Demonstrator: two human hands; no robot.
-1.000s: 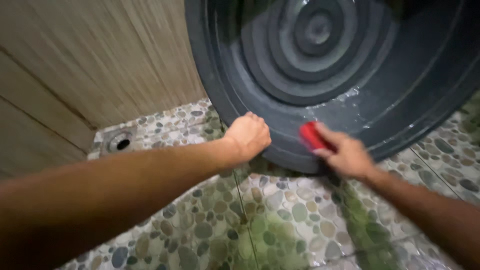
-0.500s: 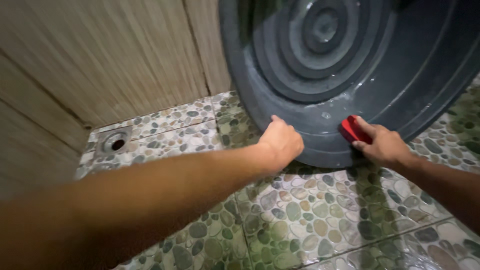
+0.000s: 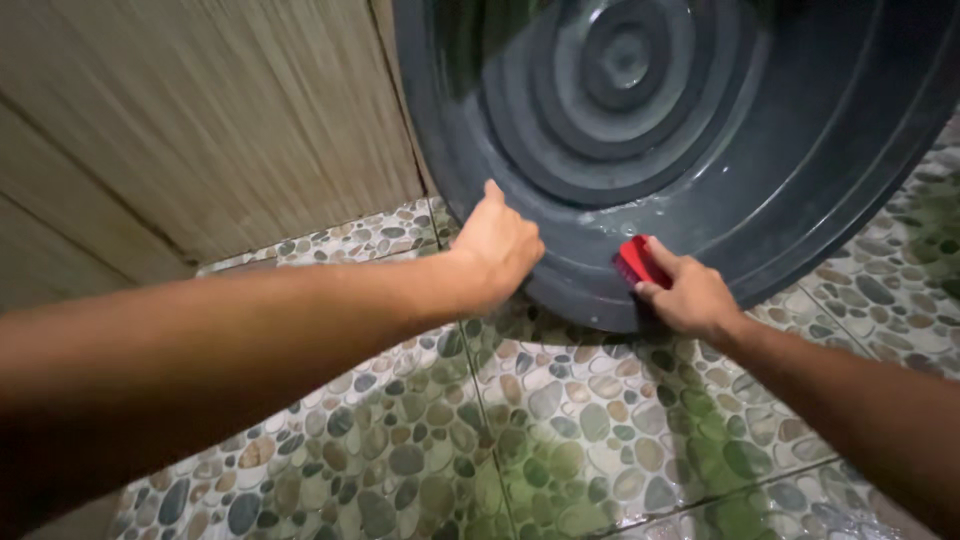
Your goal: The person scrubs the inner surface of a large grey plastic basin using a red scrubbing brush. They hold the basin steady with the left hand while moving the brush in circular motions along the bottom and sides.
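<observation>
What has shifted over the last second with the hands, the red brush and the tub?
The right hand slid the red brush along the wet inner wall of the dark tub, out to the right and back again. The left hand moved with the rim and now has its thumb up on it. The floor drain has left the view. Unchanged: the left hand grips the rim, the right holds the brush, the tub stays tipped on the pebble floor.

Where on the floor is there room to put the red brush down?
The pebble floor is bare between both forearms and left toward the wall. It is crowded at the tub rim, where the left hand and right hand with the brush sit.
</observation>
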